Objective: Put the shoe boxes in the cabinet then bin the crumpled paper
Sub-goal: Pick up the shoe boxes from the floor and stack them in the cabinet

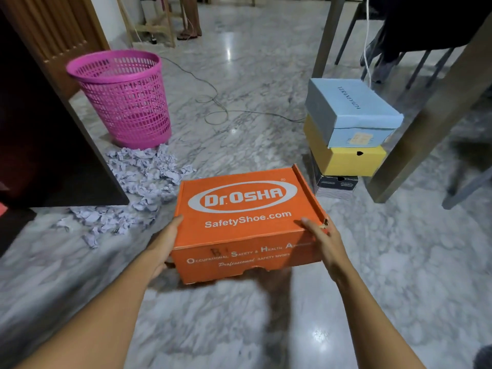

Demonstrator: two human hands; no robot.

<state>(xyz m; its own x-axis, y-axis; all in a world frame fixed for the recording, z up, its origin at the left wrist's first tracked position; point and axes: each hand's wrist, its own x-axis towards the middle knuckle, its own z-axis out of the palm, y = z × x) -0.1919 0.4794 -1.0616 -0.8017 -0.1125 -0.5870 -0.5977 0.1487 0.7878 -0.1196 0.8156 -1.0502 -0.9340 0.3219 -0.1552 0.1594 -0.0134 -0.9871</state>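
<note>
Orange cardboard shoe box (pixel 245 222) w/ white Dr.OSHA print is held over grey marble floor (pixel 266 75). Left hand (pixel 165 243) clasps its left side, thumb on lid; right hand (pixel 323 243) clasps the right front corner, thumb on top. At right: light-blue cardboard box (pixel 356 102) atop yellow box (pixel 346 161) atop dark box (pixel 335 186), by wooden table leg (pixel 415 145). Crumpled pale paper (pixel 143 177) lies in front of pink mesh plastic bin (pixel 125 97), beside dark wooden cabinet (pixel 40 142).

Floor (pixel 399 262): bin (pixel 125 99), crumpled paper (pixel 143 179), box stack (pixel 346 134)
</note>
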